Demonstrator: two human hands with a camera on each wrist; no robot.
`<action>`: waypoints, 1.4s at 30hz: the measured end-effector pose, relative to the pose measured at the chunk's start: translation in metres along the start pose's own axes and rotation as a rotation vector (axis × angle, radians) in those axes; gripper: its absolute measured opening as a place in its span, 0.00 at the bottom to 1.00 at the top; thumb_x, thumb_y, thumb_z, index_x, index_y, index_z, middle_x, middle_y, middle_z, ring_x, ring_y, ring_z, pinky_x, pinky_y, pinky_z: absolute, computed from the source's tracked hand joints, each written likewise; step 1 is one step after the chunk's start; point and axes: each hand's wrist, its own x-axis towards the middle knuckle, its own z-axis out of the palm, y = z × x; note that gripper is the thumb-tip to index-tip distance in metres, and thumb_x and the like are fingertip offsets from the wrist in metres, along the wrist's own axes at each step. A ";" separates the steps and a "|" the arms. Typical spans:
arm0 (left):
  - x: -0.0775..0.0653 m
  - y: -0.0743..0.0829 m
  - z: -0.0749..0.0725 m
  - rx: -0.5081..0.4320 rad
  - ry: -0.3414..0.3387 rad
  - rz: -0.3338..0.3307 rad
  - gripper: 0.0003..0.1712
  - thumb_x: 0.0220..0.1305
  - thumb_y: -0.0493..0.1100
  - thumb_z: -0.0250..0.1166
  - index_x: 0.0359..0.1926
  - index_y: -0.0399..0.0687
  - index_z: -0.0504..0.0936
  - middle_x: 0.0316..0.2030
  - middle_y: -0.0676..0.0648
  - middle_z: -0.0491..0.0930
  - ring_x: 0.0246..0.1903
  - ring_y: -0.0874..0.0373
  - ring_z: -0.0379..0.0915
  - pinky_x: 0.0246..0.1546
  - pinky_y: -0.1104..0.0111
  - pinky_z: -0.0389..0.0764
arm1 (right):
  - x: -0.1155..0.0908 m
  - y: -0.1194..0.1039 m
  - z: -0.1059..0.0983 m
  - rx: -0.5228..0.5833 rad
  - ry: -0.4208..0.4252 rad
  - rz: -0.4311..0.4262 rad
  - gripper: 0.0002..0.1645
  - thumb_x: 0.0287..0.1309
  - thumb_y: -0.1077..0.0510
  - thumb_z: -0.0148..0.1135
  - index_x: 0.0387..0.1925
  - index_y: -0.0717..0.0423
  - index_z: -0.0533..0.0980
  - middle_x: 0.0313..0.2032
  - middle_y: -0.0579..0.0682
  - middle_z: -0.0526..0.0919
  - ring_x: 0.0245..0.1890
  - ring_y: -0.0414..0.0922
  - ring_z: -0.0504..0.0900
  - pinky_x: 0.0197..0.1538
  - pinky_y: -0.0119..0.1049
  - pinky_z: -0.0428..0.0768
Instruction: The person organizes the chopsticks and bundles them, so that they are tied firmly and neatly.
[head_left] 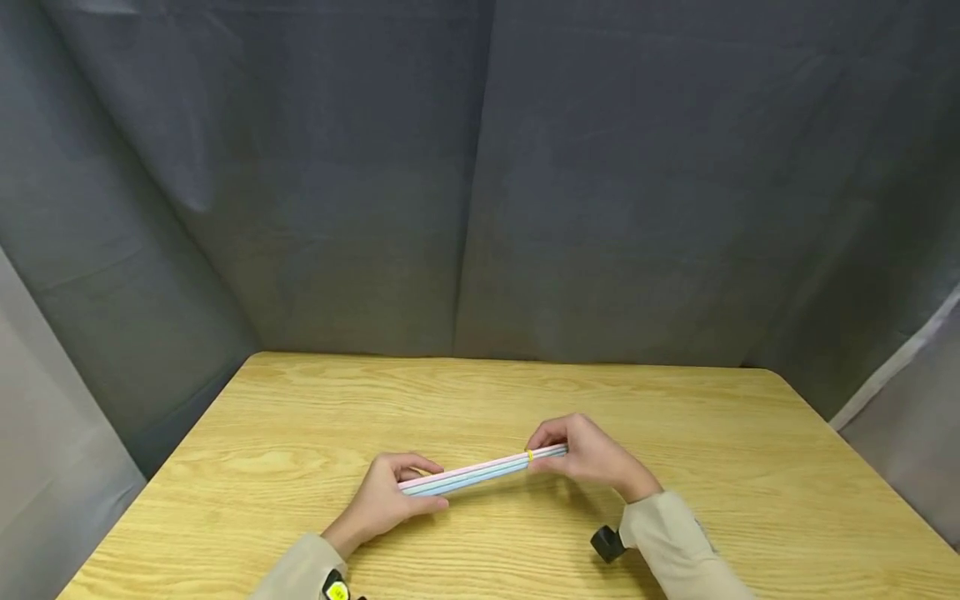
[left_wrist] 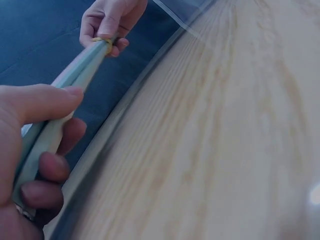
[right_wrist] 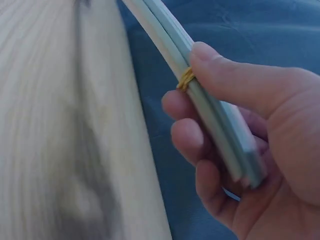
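A bundle of long, slim chopsticks (head_left: 468, 477) in pink, white and pale blue spans both hands over the wooden table. My left hand (head_left: 386, 493) grips its left end between thumb and fingers; in the left wrist view the thumb (left_wrist: 52, 102) lies along the top and the fingers curl beneath. At the other end my right hand (head_left: 585, 454) holds the bundle beside a yellow rubber band (right_wrist: 186, 79) wound round it. The right thumb (right_wrist: 225, 75) presses on the chopsticks next to the band, with the fingers behind. The bundle slants up slightly toward the right.
The light wooden table (head_left: 300, 417) reaches back to a dark grey curtain (head_left: 337, 208). Paler cloth (head_left: 52, 450) hangs at the left side. A black device (head_left: 607, 543) sits at the right cuff, and a yellow-faced one (head_left: 337, 590) at the left cuff.
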 end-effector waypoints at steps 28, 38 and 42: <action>-0.002 0.002 0.007 -0.001 -0.030 0.027 0.20 0.44 0.38 0.78 0.40 0.35 0.82 0.28 0.40 0.86 0.15 0.67 0.71 0.15 0.78 0.68 | 0.003 -0.011 0.016 -0.182 -0.040 -0.041 0.09 0.42 0.52 0.77 0.28 0.47 0.85 0.26 0.36 0.86 0.21 0.28 0.75 0.28 0.26 0.77; -0.002 0.001 0.006 -0.003 -0.007 0.043 0.20 0.43 0.36 0.78 0.39 0.35 0.82 0.28 0.40 0.86 0.19 0.66 0.74 0.18 0.77 0.71 | 0.004 -0.013 0.018 -0.280 -0.028 -0.126 0.16 0.41 0.50 0.76 0.33 0.52 0.87 0.31 0.44 0.88 0.20 0.25 0.72 0.24 0.23 0.74; -0.002 0.003 0.006 -0.010 -0.013 0.057 0.20 0.44 0.36 0.78 0.39 0.33 0.82 0.28 0.39 0.86 0.18 0.67 0.74 0.17 0.78 0.71 | 0.004 -0.013 0.019 -0.288 -0.032 -0.171 0.17 0.42 0.50 0.76 0.35 0.55 0.86 0.32 0.47 0.89 0.20 0.24 0.73 0.24 0.22 0.74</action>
